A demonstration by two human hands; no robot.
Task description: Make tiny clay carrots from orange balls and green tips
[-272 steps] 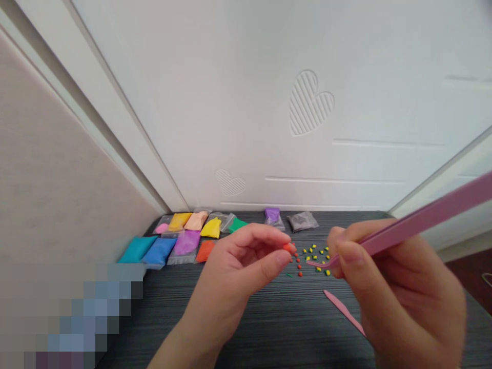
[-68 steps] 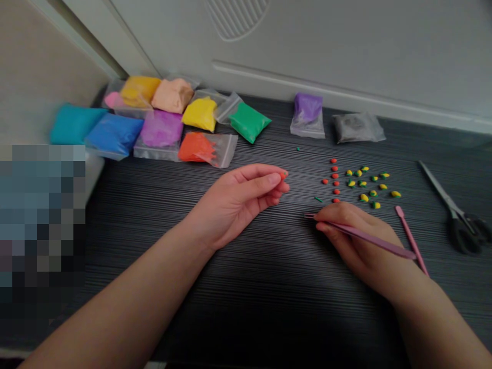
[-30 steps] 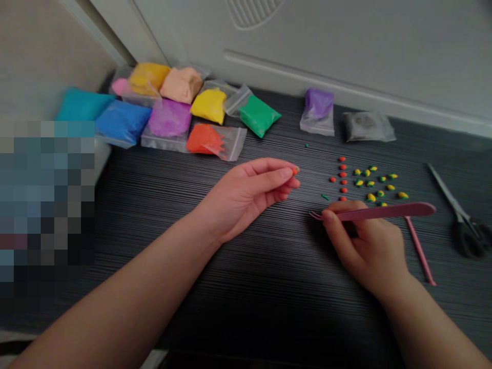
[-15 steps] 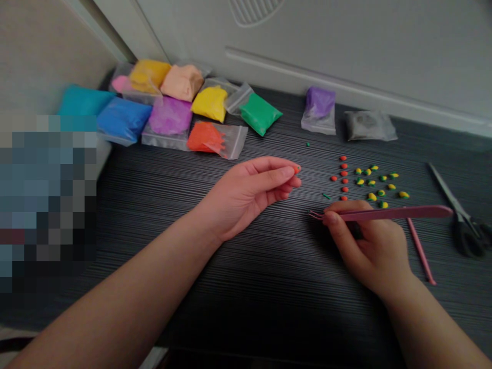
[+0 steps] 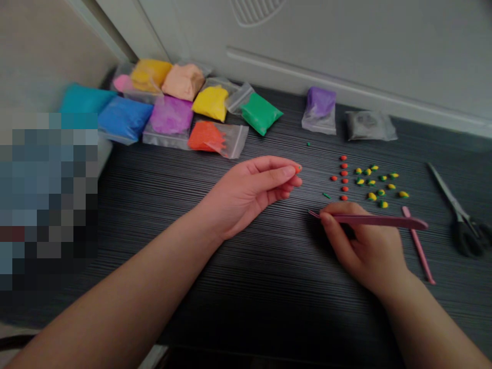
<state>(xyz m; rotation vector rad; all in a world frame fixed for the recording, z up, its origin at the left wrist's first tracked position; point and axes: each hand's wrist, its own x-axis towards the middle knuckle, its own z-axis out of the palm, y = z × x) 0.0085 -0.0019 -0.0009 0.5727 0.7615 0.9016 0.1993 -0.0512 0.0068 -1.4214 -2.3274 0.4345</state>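
Note:
Between thumb and forefinger, my left hand (image 5: 265, 184) pinches a tiny orange clay ball (image 5: 298, 168) with a speck of green at its tip. Pink tweezers (image 5: 369, 220) are held in my right hand (image 5: 369, 251), their tips pointing left, a little above the dark table. A thin green clay strip (image 5: 326, 195) lies between the hands, and a green clay crumb (image 5: 308, 144) lies farther back. Just beyond my right hand is a column of small orange clay balls (image 5: 344, 173), with one ball to its left. Several yellow-and-green clay pieces (image 5: 371, 182) are scattered to the right.
A pink modelling tool (image 5: 421, 251) and black-handled scissors (image 5: 459, 215) lie at the right. Bags of coloured clay line the back, among them orange (image 5: 207, 137), green (image 5: 261, 113), purple (image 5: 320, 101) and grey (image 5: 369, 126). A pale panel (image 5: 346, 56) rises behind the table (image 5: 184, 179).
The tweezers have shifted left, and their rear end has dipped, with my right hand moving slightly left. My left hand stays nearly still with the orange ball.

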